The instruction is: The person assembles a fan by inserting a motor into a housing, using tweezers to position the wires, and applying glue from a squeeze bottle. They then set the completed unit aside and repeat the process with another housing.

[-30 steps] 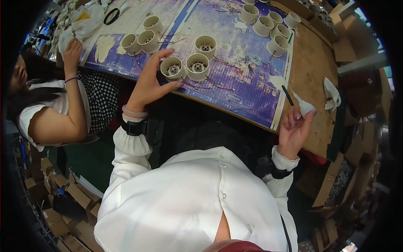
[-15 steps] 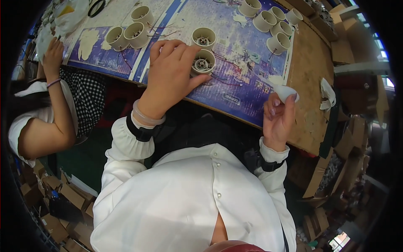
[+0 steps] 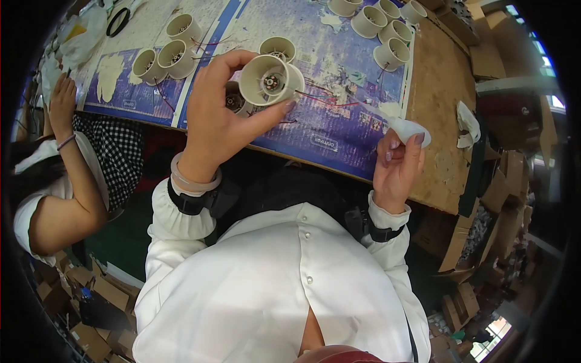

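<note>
My left hand (image 3: pixel 221 112) grips a cream round plastic housing (image 3: pixel 293 78) by its rim, lifted off the table and tilted so its open end faces me. A small motor-like part (image 3: pixel 273 82) sits inside, and thin red and dark wires trail to the right. Right behind it stands a similar cup (image 3: pixel 277 45); another cup (image 3: pixel 235 104) shows partly behind my left fingers. My right hand (image 3: pixel 396 166) holds a small white squeeze bottle (image 3: pixel 411 133) between thumb and fingers, its thin pale nozzle pointing up and left over the table.
Several wired cups stand at the far left (image 3: pixel 180 58) and far right (image 3: pixel 369 22) of the blue-printed table covering (image 3: pixel 327 130). A black ring (image 3: pixel 118 22) lies at the back left. Crumpled white paper (image 3: pixel 468 124) hangs at the right edge. A co-worker's arm (image 3: pixel 78 163) is at left.
My left hand has raised the nearer cup from the table and tilted it, uncovering another cup behind my fingers. My right hand keeps the bottle in nearly the same place. The view has shifted slightly.
</note>
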`<state>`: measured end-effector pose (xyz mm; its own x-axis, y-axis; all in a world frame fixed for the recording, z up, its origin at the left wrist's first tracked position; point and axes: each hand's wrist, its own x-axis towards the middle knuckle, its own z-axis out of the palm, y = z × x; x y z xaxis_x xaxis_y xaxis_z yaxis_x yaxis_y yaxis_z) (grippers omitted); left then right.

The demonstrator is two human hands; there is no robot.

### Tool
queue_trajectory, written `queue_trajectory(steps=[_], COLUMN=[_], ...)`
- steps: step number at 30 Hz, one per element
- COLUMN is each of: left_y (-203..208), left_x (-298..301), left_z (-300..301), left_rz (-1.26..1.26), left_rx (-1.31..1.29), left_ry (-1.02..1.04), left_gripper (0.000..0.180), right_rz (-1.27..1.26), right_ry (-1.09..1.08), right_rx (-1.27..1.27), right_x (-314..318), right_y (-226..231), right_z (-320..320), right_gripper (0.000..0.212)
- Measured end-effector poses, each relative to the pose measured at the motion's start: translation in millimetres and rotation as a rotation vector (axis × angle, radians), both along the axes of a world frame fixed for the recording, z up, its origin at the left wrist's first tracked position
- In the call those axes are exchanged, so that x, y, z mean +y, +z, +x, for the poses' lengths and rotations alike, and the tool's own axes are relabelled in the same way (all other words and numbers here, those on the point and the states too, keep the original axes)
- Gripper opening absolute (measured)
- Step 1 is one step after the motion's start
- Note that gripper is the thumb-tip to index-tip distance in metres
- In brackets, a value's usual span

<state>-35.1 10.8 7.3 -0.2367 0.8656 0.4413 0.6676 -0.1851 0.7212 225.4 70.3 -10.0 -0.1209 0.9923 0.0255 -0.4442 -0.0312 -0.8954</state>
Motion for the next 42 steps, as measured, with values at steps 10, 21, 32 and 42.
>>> queue_trajectory(steps=[10, 21, 32, 42], left_y=[-9, -8, -5, 3], left_x=[0, -4, -6, -3], left_z=[7, 10, 14, 20], left_rz=[0.138, 0.15, 0.146, 0.278], left_rx=[-0.335, -0.36, -0.297, 0.095], left_ry=[-0.061, -0.067, -0.04, 0.031], left_gripper=[0.063, 0.069, 0.069, 0.07], right_rz=[0.256, 0.274, 0.281, 0.354], right_ry=[-0.047, -0.097, -0.095, -0.131], right_rx=[-0.22, -0.27, -0.294, -0.359], right_x=[-11, -17, -19, -22], right_y=[13, 13, 10, -3], right_z=[-5, -7, -3, 6], right_gripper=[0.03, 0.028, 0.028, 0.03])
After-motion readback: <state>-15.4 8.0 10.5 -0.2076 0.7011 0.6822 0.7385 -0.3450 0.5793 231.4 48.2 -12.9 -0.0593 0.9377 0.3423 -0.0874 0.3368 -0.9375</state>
